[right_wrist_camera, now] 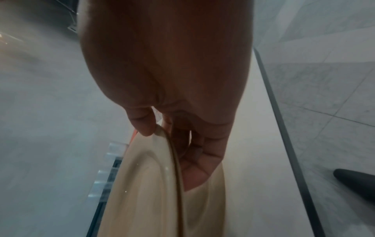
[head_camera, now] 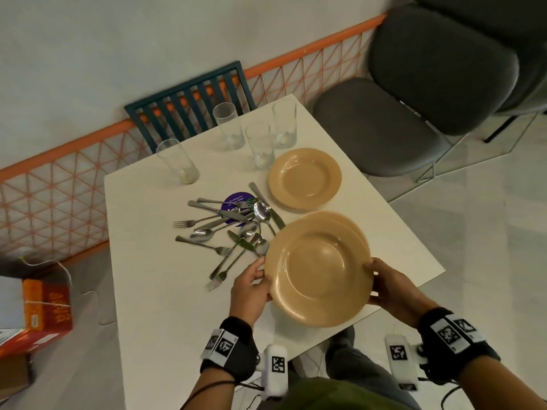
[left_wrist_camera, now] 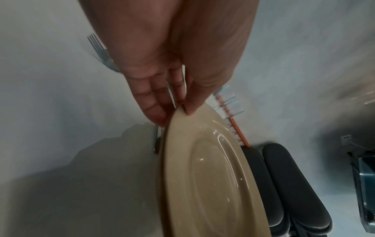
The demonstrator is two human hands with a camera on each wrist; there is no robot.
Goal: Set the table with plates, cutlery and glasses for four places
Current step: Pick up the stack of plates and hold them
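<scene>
Left hand (head_camera: 251,288) pinched the left rim of the top tan glossy ceramic plate (head_camera: 318,273), thumb on the upper face and fingers (left_wrist_camera: 154,110) curled underneath. Right hand (head_camera: 390,288) did the same on the right rim, thumb over the edge, fingers below. A two-sided grip likely kept the plate level while it came off the plate stack (head_camera: 353,224) beneath it, lower centre of the frame; how many plates sat under it I could not tell.

A second tan plate (head_camera: 305,177) lay flat just above the stack, probably one place already laid. Both plates visible from above held nothing.

The pile of steel forks, spoons and knives (head_camera: 231,229) lay unsorted mid-frame, left of the plates, partly over a purple round sticker (head_camera: 233,204).

Four clear tall drinking glasses (head_camera: 260,146) stood upright and empty in the upper centre of the white square desk (head_camera: 154,291), still grouped, not yet distributed.
</scene>
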